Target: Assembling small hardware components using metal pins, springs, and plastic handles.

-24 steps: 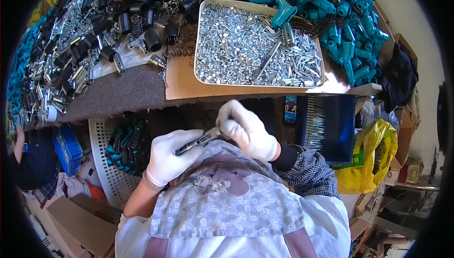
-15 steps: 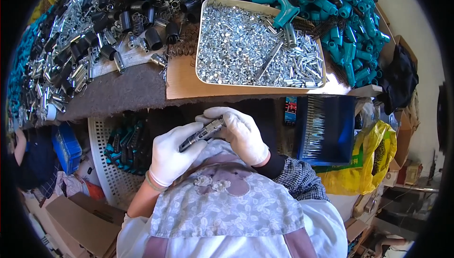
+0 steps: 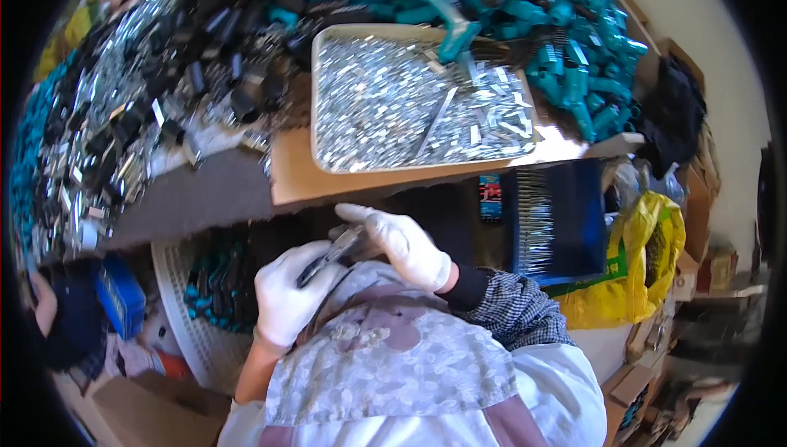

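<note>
Clasping a slim, shiny metal rod [image 3: 342, 245] in a white-gloved left hand [image 3: 288, 290], against a half-curled right hand [image 3: 407, 251] of unclear grip.

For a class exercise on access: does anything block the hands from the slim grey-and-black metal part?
Nothing visible beyond white glove fabric: the left hand holds the metal part; the right hand is at its far end, contact unclear.

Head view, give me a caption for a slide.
White-gloved left hand holds a slim metal part, right hand at its far end, before a tray of silvery pieces.
</note>
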`<state>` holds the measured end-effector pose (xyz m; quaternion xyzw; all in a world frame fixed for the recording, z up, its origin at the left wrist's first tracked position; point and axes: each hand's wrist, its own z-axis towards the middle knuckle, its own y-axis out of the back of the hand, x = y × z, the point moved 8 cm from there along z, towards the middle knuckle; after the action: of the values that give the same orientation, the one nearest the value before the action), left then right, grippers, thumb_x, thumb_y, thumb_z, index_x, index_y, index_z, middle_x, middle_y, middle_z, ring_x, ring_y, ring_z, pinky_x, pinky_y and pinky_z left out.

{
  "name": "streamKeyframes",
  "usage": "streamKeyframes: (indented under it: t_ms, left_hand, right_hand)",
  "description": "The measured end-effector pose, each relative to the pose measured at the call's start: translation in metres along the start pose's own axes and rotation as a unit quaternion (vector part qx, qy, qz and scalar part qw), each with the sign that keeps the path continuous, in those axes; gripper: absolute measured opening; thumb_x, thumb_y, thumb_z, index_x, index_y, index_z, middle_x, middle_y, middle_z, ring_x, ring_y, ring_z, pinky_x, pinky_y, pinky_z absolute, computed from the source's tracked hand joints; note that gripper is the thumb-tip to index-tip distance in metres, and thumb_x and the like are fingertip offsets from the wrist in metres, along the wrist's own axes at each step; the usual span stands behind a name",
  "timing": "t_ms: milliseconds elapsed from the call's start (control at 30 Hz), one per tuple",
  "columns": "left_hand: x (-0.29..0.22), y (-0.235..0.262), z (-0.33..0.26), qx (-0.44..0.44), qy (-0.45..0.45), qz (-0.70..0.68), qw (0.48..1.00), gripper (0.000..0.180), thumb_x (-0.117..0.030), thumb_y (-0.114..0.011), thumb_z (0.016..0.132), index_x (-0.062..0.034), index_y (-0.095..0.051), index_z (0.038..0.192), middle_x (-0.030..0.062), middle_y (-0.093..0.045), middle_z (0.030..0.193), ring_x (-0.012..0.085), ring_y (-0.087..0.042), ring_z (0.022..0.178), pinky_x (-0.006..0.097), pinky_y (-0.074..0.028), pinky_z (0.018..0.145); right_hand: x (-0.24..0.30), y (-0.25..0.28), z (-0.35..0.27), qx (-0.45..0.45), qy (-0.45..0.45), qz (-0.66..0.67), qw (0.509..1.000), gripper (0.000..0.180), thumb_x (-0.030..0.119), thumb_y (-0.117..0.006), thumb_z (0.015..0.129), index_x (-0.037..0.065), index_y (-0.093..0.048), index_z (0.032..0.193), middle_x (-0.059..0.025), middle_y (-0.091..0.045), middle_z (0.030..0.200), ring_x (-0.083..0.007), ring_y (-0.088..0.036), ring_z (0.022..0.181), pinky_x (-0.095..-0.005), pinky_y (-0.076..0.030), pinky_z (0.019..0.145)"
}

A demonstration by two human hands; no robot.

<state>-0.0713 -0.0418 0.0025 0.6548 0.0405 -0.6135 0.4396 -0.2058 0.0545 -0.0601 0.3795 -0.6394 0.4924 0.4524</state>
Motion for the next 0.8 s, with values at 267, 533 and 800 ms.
streamKeyframes:
  t_ms: [267, 533, 800]
  left_hand:
    - [0.033, 0.009, -0.014, -0.019, 0.143, -0.059, 0.988, 0.025, -0.001, -0.071, 0.077, 0.005, -0.071, 0.102, 0.0048, -0.064, 0.076, 0.007, -0.052, 0.065, 0.025, -0.046, 0.061]
    - [0.039, 0.004, -0.014, -0.025, 0.152, -0.077, 0.985, 0.023, 0.002, -0.067, 0.079, 0.0071, -0.07, 0.101, 0.0027, -0.061, 0.073, 0.0064, -0.051, 0.065, 0.024, -0.044, 0.059]
    - [0.024, -0.003, -0.006, 0.015, 0.112, -0.057, 0.992, 0.026, -0.004, -0.073, 0.079, 0.005, -0.072, 0.103, 0.0097, -0.069, 0.08, 0.0102, -0.058, 0.067, 0.027, -0.05, 0.065]
  right_hand:
    - [0.131, 0.086, -0.033, -0.187, 0.131, -0.213, 0.95, 0.029, 0.015, -0.053, 0.101, -0.003, -0.067, 0.12, -0.0074, -0.072, 0.094, -0.0139, -0.067, 0.083, -0.0298, -0.056, 0.079]
    - [0.187, 0.269, -0.112, -0.532, 0.204, -0.516, 0.64, 0.015, 0.021, -0.066, 0.092, 0.008, -0.072, 0.096, -0.0144, -0.072, 0.091, -0.031, -0.071, 0.086, -0.0377, -0.055, 0.076]
    - [0.244, 0.252, -0.087, -0.491, 0.265, -0.575, 0.598, 0.011, 0.016, -0.065, 0.089, 0.009, -0.073, 0.092, -0.0116, -0.072, 0.094, -0.0322, -0.069, 0.088, -0.0385, -0.055, 0.078]
